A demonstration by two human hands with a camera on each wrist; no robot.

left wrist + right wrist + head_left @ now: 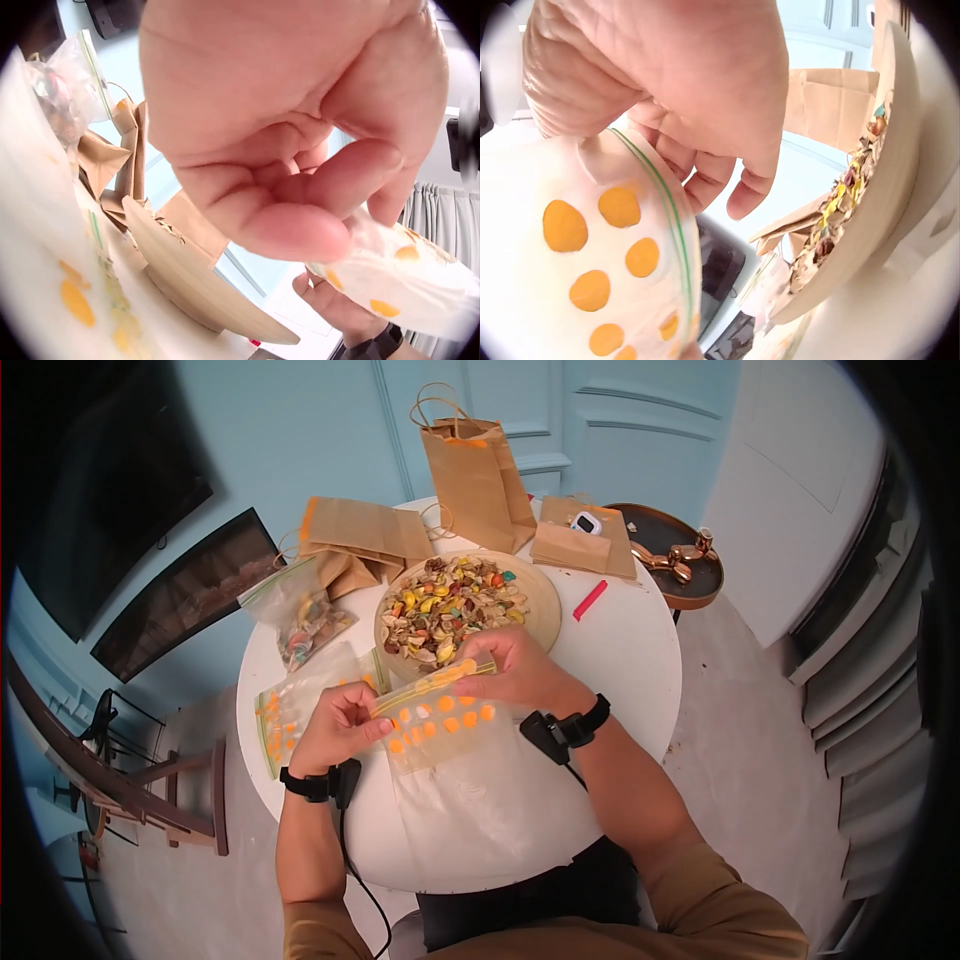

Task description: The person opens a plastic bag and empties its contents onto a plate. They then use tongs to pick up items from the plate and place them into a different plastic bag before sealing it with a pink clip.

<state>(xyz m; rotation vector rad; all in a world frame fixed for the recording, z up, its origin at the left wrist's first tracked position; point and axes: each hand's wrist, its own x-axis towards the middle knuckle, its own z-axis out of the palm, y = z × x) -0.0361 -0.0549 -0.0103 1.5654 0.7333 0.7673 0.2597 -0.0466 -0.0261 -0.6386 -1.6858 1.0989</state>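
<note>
A clear zip bag (455,785) with orange dots and a green zip strip hangs between the hands, over the near part of the white table. At its top left corner my left hand (338,726) pinches the bag between thumb and fingers. My right hand (525,672) grips the opposite top corner, thumb on the near side. In the right wrist view the green strip (667,196) runs along the top edge, and the bag looks flat. Just beyond the hands sits a round wooden tray (548,615) heaped with dried potpourri (450,605).
Another dotted zip bag (290,705) lies flat at the left, near a filled zip bag (315,625). Paper bags (475,480) stand or lie at the back. On a folded paper bag (570,550) rests a small white device (586,523). A red strip (590,601) lies right.
</note>
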